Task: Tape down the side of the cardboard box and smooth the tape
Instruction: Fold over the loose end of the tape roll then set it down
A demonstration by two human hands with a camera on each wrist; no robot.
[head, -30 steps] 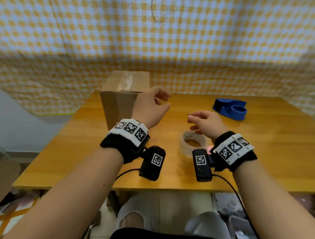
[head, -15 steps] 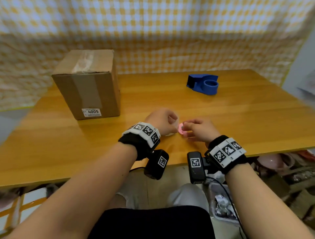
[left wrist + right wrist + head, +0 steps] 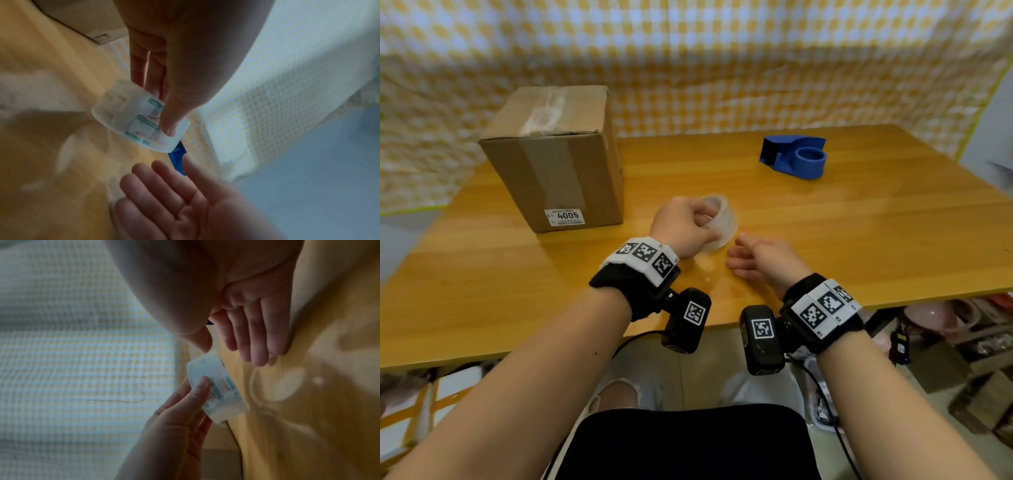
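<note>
A brown cardboard box (image 3: 558, 161) with clear tape along its top and a white "4005" label stands on the left of the wooden table (image 3: 825, 233). My left hand (image 3: 683, 226) holds a roll of clear tape (image 3: 717, 224) lifted just above the table, thumb on the outer face, fingers through the core. In the left wrist view the tape roll (image 3: 131, 120) is pinched by that thumb. My right hand (image 3: 756, 262) lies open beside the roll, fingers straight, palm turned toward it, holding nothing. The right wrist view shows the tape roll (image 3: 218, 391) just past my straight right fingers (image 3: 257, 337).
A blue tape dispenser (image 3: 796, 156) sits at the back right of the table. A yellow and white checked cloth (image 3: 688, 68) hangs behind. The table's near edge runs just under my wrists. Boxes and clutter lie on the floor at right.
My left hand has raised the tape roll and moved it a little away from me. My right hand let go, opened, and now lies flat beside the roll. The head view shifted slightly.
</note>
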